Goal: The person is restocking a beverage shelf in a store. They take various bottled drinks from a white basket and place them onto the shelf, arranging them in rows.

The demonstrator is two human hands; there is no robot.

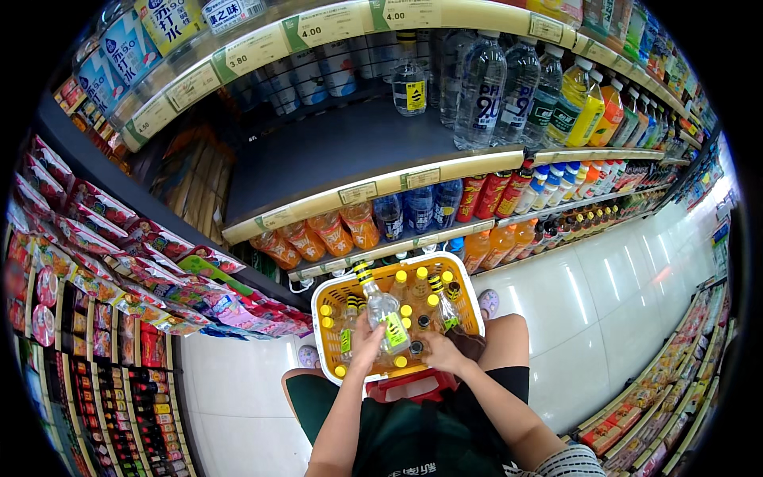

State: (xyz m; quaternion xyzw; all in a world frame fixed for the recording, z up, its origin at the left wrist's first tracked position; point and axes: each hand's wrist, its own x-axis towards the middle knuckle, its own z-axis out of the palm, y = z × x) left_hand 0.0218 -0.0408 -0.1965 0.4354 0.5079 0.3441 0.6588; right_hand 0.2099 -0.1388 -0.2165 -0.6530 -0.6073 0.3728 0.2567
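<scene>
My left hand grips a clear glass bottle with a yellow-and-black striped neck and a yellow-green label. The bottle leans over an orange plastic basket with a white rim, which stands in front of me. My right hand reaches into the basket's near right side, by a black-capped bottle; whether its fingers hold anything is hidden. Several yellow-capped bottles stand in the basket. Another striped-neck bottle leans at its right side. A similar clear bottle stands on the shelf ahead.
Large clear water bottles stand right of that shelf bottle on the dark shelf board. Orange soda bottles line the shelf below. Hanging snack packets border the left. A red stool is between my legs. Tiled floor extends right.
</scene>
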